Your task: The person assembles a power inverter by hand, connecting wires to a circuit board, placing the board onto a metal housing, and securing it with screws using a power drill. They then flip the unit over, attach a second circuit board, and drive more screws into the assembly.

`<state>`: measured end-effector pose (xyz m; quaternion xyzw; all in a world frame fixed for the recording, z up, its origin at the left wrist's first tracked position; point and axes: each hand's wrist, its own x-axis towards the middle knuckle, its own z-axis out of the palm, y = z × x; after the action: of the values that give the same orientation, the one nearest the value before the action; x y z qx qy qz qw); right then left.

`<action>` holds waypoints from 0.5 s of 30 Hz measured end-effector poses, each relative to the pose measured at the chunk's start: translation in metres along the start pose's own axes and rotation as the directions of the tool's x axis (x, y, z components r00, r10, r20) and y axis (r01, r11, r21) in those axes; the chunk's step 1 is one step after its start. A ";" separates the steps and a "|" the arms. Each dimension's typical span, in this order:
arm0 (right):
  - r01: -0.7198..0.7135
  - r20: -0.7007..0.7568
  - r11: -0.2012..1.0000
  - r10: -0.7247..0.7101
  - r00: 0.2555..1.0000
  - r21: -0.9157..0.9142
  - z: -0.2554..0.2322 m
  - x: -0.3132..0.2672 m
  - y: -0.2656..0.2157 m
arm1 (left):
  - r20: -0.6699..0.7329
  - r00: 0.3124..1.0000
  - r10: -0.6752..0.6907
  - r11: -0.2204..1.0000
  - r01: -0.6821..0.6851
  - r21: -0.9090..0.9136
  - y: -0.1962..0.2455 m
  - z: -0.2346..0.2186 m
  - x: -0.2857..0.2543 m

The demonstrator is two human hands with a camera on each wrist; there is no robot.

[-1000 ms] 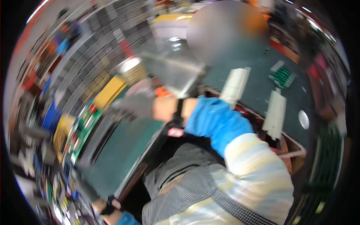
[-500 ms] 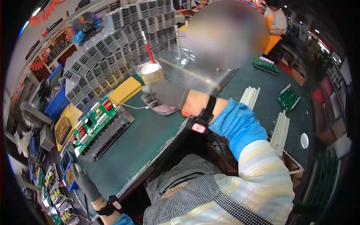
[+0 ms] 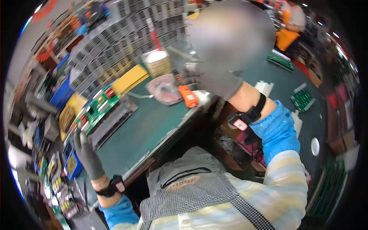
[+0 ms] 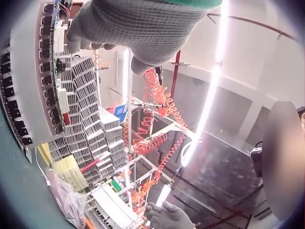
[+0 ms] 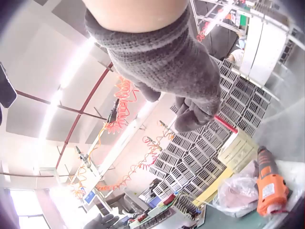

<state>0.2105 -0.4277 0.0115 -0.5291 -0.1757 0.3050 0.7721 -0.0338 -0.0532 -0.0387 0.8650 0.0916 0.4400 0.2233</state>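
Note:
My right hand point(image 3: 216, 81), in a grey glove, hovers over the table's near edge with its fingers loosely bent and holding nothing. Just beyond its fingertips lies an orange power screwdriver point(image 3: 188, 96), beside a pinkish clear plastic bag point(image 3: 165, 89). In the right wrist view the hand point(image 5: 167, 71) hangs above the orange screwdriver point(image 5: 271, 191). My left hand point(image 3: 88, 156), also gloved, is raised with extended fingers at the near end of a green circuit board point(image 3: 100, 107) that carries a grey metal heat sink point(image 3: 114, 119). The left wrist view has its fingers overlapping the board's edge.
A yellow block point(image 3: 131, 79) and a box with a white round top point(image 3: 157, 63) stand behind the board. Stacked finned heat sinks point(image 3: 111, 53) rise at the back. Blue parts bins point(image 3: 73, 163) sit at left. Another person point(image 3: 293, 23) is at the far right.
My right hand has swung right, away from the board and past the plastic bag, uncovering the bag and orange screwdriver. My left hand has moved up toward the board's near end.

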 end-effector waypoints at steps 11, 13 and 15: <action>-0.273 -0.021 0.957 0.273 0.962 -0.096 0.077 0.133 0.084 | -0.043 0.761 -0.647 0.672 0.542 -0.504 -0.037 -0.050 -0.033; -0.350 -0.085 0.924 0.341 0.936 -0.152 0.094 0.165 0.093 | -0.055 0.741 -0.669 0.650 0.548 -0.527 -0.055 -0.055 -0.035; -0.396 -0.052 0.890 0.395 0.917 -0.224 0.100 0.195 0.111 | -0.043 0.625 -0.779 0.510 0.593 -0.623 -0.061 -0.050 -0.024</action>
<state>0.2660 -0.2005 -0.0635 -0.6403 -0.0966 0.4321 0.6276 -0.0857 0.0069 -0.0591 0.5664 0.3344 0.4518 0.6027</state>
